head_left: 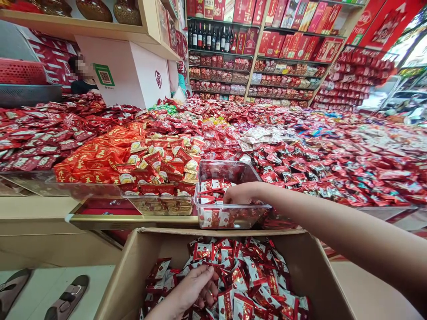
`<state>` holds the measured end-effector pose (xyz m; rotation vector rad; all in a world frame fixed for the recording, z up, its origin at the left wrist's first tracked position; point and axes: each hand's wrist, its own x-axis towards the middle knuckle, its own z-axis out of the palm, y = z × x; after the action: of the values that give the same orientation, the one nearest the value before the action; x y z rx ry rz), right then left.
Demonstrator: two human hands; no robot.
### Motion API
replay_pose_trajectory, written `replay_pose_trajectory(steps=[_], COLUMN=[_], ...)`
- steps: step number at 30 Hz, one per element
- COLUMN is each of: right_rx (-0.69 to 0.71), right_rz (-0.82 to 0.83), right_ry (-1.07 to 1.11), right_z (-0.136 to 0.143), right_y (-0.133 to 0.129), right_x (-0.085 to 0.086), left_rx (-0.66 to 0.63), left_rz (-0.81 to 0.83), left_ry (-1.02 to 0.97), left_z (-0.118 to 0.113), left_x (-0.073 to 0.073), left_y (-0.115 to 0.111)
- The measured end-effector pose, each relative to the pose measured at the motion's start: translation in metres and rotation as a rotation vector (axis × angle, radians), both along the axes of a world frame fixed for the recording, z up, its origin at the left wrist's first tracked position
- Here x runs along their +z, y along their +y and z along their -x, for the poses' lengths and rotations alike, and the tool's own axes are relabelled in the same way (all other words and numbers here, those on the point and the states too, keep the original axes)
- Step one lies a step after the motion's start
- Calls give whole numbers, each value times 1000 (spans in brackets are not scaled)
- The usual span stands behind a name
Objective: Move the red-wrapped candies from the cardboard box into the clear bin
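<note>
A cardboard box (133,266) in front of me holds many small red-and-white wrapped candies (238,280). My left hand (202,284) is inside it, low over the candies, fingers curled in and thumb near the index finger; whether a candy is between them is hidden. Beyond the box's far edge stands a clear plastic bin (230,220) with similar red-and-white packets (211,189) in its left part. My right hand (238,194) reaches down into this bin, closed, with its knuckles up and its fingertips at the packets. What it holds is hidden.
Durian packets (163,164) and orange-red packets (96,155) fill bins to the left. Heaps of red packets (307,164) lie right. Behind are shelves of bottles (210,38) and a white pillar (116,73), with a person (82,75) beside it. Sandals (68,298) lie on the floor.
</note>
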<state>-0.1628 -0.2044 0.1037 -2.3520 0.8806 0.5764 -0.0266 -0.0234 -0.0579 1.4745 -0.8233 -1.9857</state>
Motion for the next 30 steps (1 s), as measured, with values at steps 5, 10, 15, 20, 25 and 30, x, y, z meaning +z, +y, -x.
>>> replay_pose_trajectory(steps=[5, 10, 15, 20, 25, 30], right_rx=[-75, -69, -61, -55, -56, -46], right_rz=[-14, 35, 7, -133, -167, -134], right_ry=[-30, -95, -118, -89, -72, -95], right_z=[1, -10, -20, -23, -24, -25], right_y=[-7, -18, -21, -12, -10, -18], right_x=[-10, -23, -32, -29, -26, -30], left_rx=[4, -11, -13, -22, -49, -59], left_rz=[2, 6, 19, 17, 14, 24], left_ry=[-23, -52, -74, -83, -100, -117], left_z=[1, 1, -2, -3, -2, -5], left_x=[-2, -1, -2, -3, -8, -13], left_y=[1, 2, 3, 3, 2, 3])
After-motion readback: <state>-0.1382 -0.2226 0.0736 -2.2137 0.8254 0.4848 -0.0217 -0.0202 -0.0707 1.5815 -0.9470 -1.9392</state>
